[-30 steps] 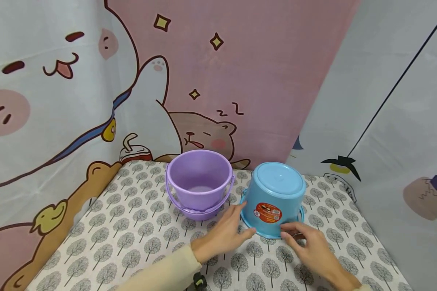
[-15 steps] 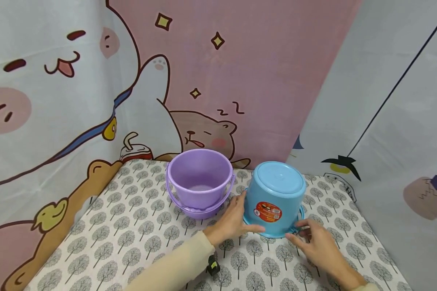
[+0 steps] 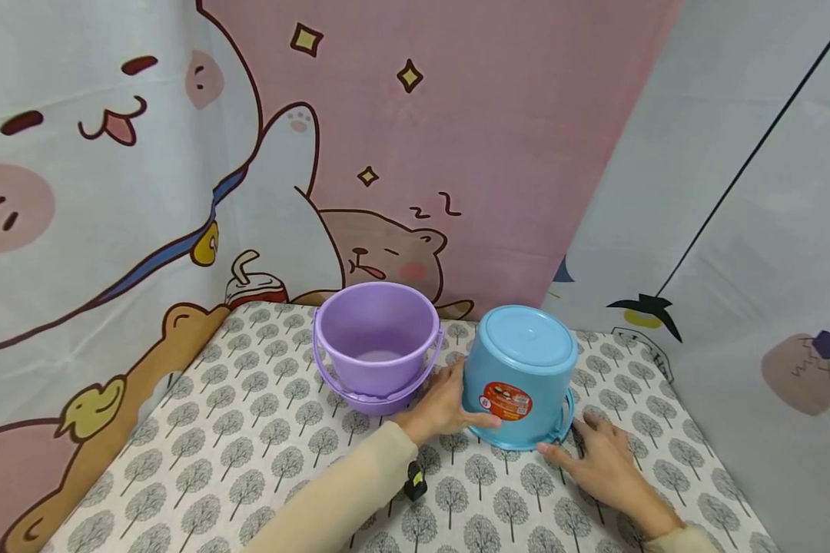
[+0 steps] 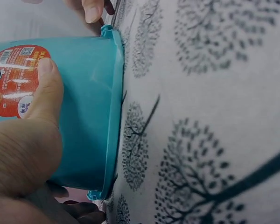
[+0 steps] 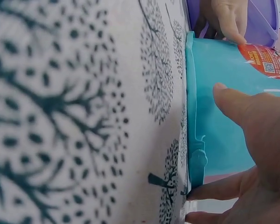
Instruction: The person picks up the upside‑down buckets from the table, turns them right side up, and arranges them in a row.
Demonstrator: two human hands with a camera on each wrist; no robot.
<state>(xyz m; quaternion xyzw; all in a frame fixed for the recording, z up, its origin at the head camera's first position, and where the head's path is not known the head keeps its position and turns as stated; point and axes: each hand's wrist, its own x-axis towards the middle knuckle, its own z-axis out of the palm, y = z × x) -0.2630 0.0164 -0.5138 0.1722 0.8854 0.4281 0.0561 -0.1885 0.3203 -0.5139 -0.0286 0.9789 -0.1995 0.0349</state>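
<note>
A light blue plastic bucket (image 3: 519,384) with a red oval label stands upside down on the patterned cloth, its rim at the cloth. My left hand (image 3: 446,403) grips its left side, thumb across the front and fingers round the side. In the left wrist view, the thumb (image 4: 49,88) lies over the label. My right hand (image 3: 602,461) is at the bucket's lower right, thumb and fingers spread near the rim and the blue handle (image 3: 566,418). A purple bucket (image 3: 376,372) stands upright, mouth up, just left of the blue one; its handle hangs down in front.
The cloth with grey tree prints (image 3: 249,491) covers the table. Behind and beside it hang cartoon-printed curtains (image 3: 512,153), pink and white. A small black device (image 3: 415,481) shows under my left sleeve (image 3: 346,484).
My left hand has moved right and up onto the bucket's side. My right hand has shifted right, from the front rim to the handle side, its fingers now spread. Both buckets stay in place.
</note>
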